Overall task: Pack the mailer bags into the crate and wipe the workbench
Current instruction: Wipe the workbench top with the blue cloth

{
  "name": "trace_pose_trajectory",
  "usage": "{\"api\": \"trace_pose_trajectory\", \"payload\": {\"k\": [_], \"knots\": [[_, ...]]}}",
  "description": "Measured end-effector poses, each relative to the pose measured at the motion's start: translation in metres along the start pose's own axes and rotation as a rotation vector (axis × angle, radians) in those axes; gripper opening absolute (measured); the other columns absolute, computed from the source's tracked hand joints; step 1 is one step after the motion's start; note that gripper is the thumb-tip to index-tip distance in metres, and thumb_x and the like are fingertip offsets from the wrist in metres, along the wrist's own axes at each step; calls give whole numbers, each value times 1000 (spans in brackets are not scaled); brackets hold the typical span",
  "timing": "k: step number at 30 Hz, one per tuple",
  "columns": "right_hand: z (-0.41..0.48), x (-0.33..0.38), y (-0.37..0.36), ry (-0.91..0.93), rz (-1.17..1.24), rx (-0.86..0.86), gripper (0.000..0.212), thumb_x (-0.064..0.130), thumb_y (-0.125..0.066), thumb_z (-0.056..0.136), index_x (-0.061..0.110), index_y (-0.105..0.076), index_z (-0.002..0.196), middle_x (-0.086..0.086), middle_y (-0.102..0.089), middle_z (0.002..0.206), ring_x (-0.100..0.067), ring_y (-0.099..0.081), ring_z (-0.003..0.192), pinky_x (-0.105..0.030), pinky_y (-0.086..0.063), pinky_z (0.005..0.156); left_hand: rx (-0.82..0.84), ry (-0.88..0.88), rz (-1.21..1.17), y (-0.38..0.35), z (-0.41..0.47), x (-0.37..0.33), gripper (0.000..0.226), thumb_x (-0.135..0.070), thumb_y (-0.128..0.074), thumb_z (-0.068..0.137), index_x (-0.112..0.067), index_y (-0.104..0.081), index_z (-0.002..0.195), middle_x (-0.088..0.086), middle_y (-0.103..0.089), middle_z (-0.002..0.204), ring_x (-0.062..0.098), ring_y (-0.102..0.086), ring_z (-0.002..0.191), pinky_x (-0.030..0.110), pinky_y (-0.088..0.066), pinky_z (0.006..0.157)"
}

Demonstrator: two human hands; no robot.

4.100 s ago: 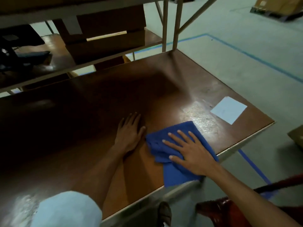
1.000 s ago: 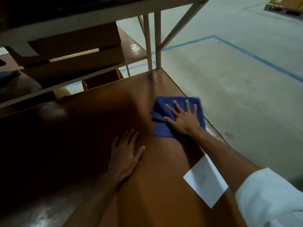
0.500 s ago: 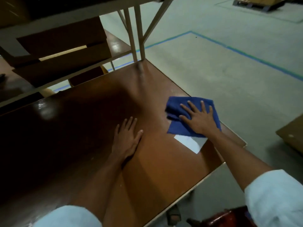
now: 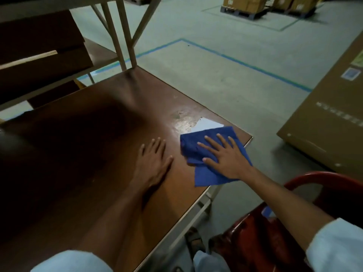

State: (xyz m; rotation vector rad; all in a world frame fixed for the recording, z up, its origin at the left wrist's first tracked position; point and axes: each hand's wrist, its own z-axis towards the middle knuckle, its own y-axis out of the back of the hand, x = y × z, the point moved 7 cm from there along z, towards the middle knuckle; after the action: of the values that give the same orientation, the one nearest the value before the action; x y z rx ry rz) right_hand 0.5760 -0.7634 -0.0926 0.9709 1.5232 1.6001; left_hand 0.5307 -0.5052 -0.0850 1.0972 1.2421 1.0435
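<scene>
The right hand [image 4: 225,156] is pressing a crumpled blue cloth [image 4: 208,177], grip released, at a corner of the brown wooden table [image 4: 121,107], overlapping a white paper sheet [image 4: 206,124]. The left hand [image 4: 153,161] is resting flat beside it, grip released.

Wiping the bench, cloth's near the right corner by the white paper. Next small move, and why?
Probably slide the blue cloth away and left onto the smudged patch: the right hand lies flat on the cloth, whose far edge meets the white paper, and the patch just beyond shows marks.
</scene>
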Motion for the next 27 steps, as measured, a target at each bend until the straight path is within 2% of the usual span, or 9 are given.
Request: {"api": "trace_pose_trajectory", "payload": {"k": [1,6,11,14,18,21,23,25,27], "knots": [[-5,-4,-1,4,-1,15,62,77,-14,93,58,2,149,18,-1,164,-24,2,153,-52,-1,120,10,-24,-5,-1,-10,-10,72,-63,-14,102,-22,-14,161,1,-10,169,17,-5,155,45,-5,125],[-7,-47,-4,-454,64,-15,70,71,-6,93,40,-5,156,0,-6,166,-32,-2,152,-52,1,122,25,-69,-40,-3,-42,-21,70,-63,-11,103,-25,-8,162,-2,-3,169,14,2,155,41,-3,126],[-41,25,-10,-170,77,-57,66,61,-8,97,35,-11,157,1,-7,166,-24,-2,153,-44,1,123,-22,-87,-48,-2,-43,-22,61,-50,-17,107,-23,-16,161,0,-12,168,15,-6,155,38,-4,125],[-74,48,-9,-11,203,-129,59,50,-21,103,26,-20,157,4,-10,165,-17,-3,153,-42,-4,124,-17,-95,-41,-5,-42,-20,61,-50,-16,106,-23,-20,160,0,-16,168,17,-10,154,39,-7,124],[-124,72,-19,200,305,-106,58,41,-34,106,24,-14,158,6,-5,166,-13,2,153,-39,-3,125,16,-85,-90,-1,-41,-24,63,-49,-17,105,-18,-25,159,6,-20,166,24,-16,153,44,-11,123],[-165,62,-22,154,411,-107,59,37,-38,105,21,-16,157,7,-6,166,-11,3,152,-38,-6,125,26,-109,-289,15,-45,-51,63,-50,-25,104,-10,-47,147,15,-49,149,34,-46,135,45,-32,115],[-192,47,-12,27,496,-197,59,37,-38,103,20,-20,157,6,-9,165,-9,0,152,-37,-10,124,89,-140,-425,20,-54,-87,61,-63,-30,100,-22,-59,135,7,-64,131,28,-60,119,45,-46,106],[-215,38,8,-71,523,-323,59,37,-39,103,18,-22,156,5,-10,165,-11,-1,153,-32,-9,124,189,-206,-612,24,-70,-137,52,-66,-36,97,-28,-68,113,0,-72,106,23,-68,100,40,-54,91],[-237,31,31,-126,496,-449,59,33,-43,102,12,-26,155,3,-12,164,-12,-1,153,-31,-10,124,313,-259,-883,29,-91,-191,46,-62,-46,97,-26,-70,113,-1,-73,107,20,-69,102,33,-54,90]]}}
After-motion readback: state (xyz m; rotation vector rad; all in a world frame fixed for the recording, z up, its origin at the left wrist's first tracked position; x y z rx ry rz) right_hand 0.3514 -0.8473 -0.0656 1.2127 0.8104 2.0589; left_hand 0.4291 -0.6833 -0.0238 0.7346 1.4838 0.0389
